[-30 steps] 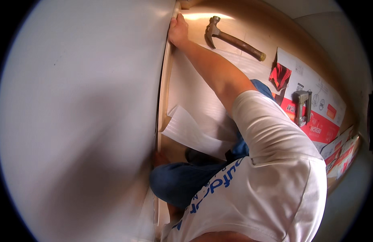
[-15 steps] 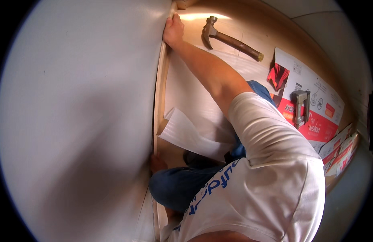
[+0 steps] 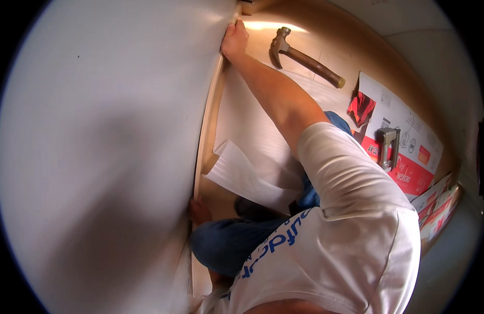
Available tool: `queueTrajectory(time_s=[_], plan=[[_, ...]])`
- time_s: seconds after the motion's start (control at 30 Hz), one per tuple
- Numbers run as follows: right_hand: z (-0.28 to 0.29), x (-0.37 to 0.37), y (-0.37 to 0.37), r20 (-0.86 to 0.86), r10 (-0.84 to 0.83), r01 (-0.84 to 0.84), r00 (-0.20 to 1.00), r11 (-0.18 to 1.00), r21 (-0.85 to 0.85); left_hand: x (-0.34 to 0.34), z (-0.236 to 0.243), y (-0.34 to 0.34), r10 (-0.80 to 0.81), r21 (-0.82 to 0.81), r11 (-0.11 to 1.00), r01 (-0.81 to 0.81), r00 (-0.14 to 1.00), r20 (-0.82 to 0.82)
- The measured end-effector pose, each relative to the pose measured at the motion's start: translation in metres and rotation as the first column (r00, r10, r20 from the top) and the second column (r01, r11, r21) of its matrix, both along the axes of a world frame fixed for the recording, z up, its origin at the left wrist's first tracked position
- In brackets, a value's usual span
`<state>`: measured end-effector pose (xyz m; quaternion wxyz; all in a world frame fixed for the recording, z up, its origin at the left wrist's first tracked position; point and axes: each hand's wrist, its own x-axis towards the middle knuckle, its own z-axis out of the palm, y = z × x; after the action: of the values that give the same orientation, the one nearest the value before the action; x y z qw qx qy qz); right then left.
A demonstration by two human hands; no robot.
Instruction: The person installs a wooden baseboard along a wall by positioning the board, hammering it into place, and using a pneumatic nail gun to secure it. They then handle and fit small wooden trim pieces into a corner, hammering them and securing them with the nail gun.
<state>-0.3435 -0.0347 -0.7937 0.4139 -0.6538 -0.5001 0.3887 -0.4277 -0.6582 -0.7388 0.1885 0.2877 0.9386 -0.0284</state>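
Observation:
A long, narrow wooden strip runs along the edge of a large pale grey-white panel. My right hand is closed round the strip near its far end, the arm stretched out. Lower down, beside my bent knee, my left hand touches the same strip with its fingers curled at the edge. The knee and the shade hide part of that hand. A claw hammer with a brown handle lies on the floor right of my right hand.
White foam sheet covers part of the wooden floor, one corner folded up. To the right, a metal staple gun rests on red-and-white printed cardboard. More printed cardboard leans beyond it.
The view has turned slightly, so the strip's far end sits further right and its near end further left. Both hands keep their places on the strip.

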Motion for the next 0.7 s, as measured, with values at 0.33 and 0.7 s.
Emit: queueTrajectory(time_s=[0.33, 0.7], plan=[[-0.006, -0.007, -0.003, 0.005, -0.017, 0.016, 1.000, 0.994, 0.106, 0.016, 0.023, 0.014, 0.056, 0.115, 0.991, -0.062, 0.997, 0.048], [-0.029, -0.017, -0.008, 0.035, -0.017, 0.013, 0.999, 0.996, 0.092, 0.011, 0.069, 0.241, -0.840, 0.285, 0.460, 0.841, 0.516, -0.166]])
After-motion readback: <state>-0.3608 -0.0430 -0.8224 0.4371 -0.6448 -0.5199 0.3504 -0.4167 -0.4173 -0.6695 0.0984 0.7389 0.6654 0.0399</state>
